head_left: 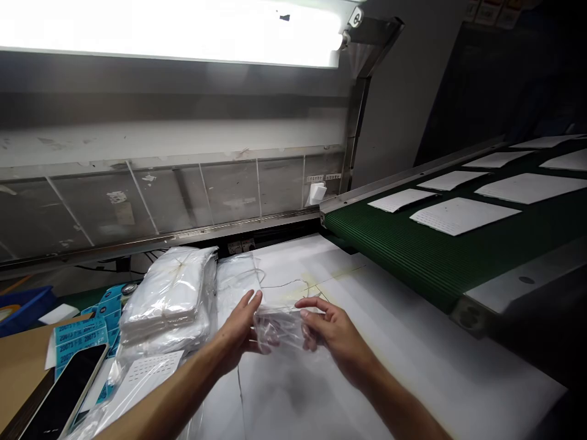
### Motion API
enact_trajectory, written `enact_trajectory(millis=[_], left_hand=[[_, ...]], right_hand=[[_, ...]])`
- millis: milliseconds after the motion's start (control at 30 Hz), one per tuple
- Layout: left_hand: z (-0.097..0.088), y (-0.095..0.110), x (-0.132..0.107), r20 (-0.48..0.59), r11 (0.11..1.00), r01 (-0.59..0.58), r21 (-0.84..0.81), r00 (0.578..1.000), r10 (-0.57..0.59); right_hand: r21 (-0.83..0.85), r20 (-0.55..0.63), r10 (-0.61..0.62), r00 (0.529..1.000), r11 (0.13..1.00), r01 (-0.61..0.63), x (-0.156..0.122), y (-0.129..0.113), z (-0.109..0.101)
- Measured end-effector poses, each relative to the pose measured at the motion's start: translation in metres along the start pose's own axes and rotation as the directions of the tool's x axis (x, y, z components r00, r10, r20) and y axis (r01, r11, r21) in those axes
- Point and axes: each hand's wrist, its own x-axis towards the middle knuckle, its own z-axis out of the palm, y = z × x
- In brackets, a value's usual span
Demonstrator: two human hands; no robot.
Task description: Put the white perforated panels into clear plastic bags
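Between both hands (284,330), clear bag (279,327)

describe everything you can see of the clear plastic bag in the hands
The clear plastic bag is small, thin and see-through, crinkled with glossy highlights, and looks empty as far as can be told. It is held just above the white table, pinched on its left edge by the left hand and on its right edge by the right hand. A bundle of similar bags lies to its left, apart from it.

Clear plastic bag (279,327), white table (413,360), ribbed dark-green conveyor belt (413,250) with white dotted sheets (463,215), blue-teal labels (80,336).
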Motion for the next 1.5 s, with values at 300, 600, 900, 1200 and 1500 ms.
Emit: enact_trajectory(millis=[300,600,900,1200,1500], left_hand=[[-0.035,-0.003,-0.042,0.42,0.979,-0.134,-0.152,0.888,0.187],[-0.025,0.003,-0.024,0.16,0.989,-0.069,0.132,0.986,0.047],[-0.03,0.017,-0.045,0.5,-0.149,-0.488,0.86,0.748,0.438],[-0.077,0.029,-0.075,0.056,0.459,-0.247,0.854,0.919,0.391],[-0.102,-0.06,-0.174,-0.742,0.912,-0.15,-0.381,0.639,-0.204]], right_hand=[[0.096,0.459,-0.056,0.886,0.995,0.013,-0.011,-0.021,-0.028],[-0.858,0.387,-0.279,0.879,0.24,0.454,0.006,0.047,0.004],[-0.774,0.384,-0.14,0.913,0.49,0.401,0.024,0.005,0.022],[-0.56,0.273,-0.172,0.947,0.772,0.301,0.047,0.0,0.056],[-0.135,0.5,0.049,0.865,0.991,0.022,0.046,0.029,0.159]])
